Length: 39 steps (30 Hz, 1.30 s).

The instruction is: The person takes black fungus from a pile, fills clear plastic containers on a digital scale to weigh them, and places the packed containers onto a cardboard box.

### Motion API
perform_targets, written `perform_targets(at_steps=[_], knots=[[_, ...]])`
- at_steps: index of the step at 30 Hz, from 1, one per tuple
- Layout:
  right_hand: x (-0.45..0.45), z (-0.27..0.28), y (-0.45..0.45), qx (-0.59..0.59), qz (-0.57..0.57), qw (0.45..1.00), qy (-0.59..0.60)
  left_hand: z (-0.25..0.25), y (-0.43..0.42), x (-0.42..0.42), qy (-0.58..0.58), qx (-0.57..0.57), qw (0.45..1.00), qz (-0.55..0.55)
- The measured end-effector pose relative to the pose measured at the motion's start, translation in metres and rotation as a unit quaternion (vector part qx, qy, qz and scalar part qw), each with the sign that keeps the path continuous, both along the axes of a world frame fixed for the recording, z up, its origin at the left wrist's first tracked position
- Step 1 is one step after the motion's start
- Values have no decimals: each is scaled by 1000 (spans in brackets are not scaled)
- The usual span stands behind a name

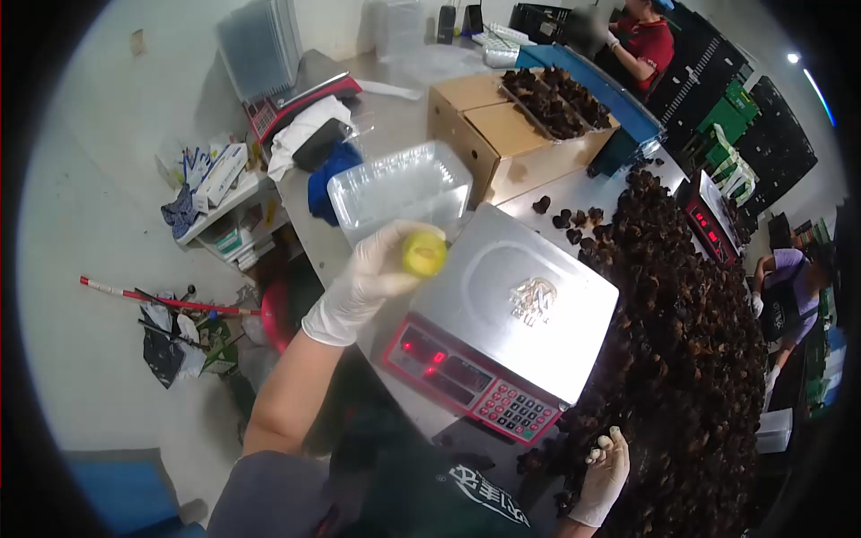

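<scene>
My left hand, in a white glove, is closed around a yellow-green round object at the left edge of the scale's metal plate. My right hand, also gloved, is at the lower right beside the pile of dark brown pieces. Its fingers are curled, and whether they hold anything is unclear. Between my hands stands the red scale, its display showing 0. A clear plastic tray lies behind my left hand.
Behind the scale, a cardboard box carries a tray of dark pieces. A second scale stands at the right. One person is at the back, another at the right. Shelves hold supplies at the left.
</scene>
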State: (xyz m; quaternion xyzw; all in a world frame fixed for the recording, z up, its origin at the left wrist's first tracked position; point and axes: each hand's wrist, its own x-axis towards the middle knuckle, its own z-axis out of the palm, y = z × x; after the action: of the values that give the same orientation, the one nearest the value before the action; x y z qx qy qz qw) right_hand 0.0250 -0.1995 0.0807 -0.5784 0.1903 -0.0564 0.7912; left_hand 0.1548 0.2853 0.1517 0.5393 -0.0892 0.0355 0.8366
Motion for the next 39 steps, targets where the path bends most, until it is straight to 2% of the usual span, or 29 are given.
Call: perform_targets(at_steps=[3, 5, 10, 14, 22, 35, 39], knots=[[1, 0, 0, 3, 4, 1000, -10, -47, 19, -2, 10, 185, 981, 61], [2, 2, 2, 1, 2, 1000, -3, -77, 26, -6, 43, 299, 948, 103], [4, -1, 3, -12, 13, 1000, -8, -139, 29, -10, -3, 583, 786, 204], [4, 1, 4, -17, 11, 1000, -17, -151, 30, -8, -7, 613, 763, 205], [4, 3, 7, -22, -1, 1000, 2, -145, 43, -17, -4, 575, 799, 179], [-1, -1, 3, -23, 17, 999, -17, -144, 52, -32, 46, 554, 816, 157], [-3, 4, 2, -32, 12, 999, -10, -112, 55, -35, 22, 553, 810, 193]])
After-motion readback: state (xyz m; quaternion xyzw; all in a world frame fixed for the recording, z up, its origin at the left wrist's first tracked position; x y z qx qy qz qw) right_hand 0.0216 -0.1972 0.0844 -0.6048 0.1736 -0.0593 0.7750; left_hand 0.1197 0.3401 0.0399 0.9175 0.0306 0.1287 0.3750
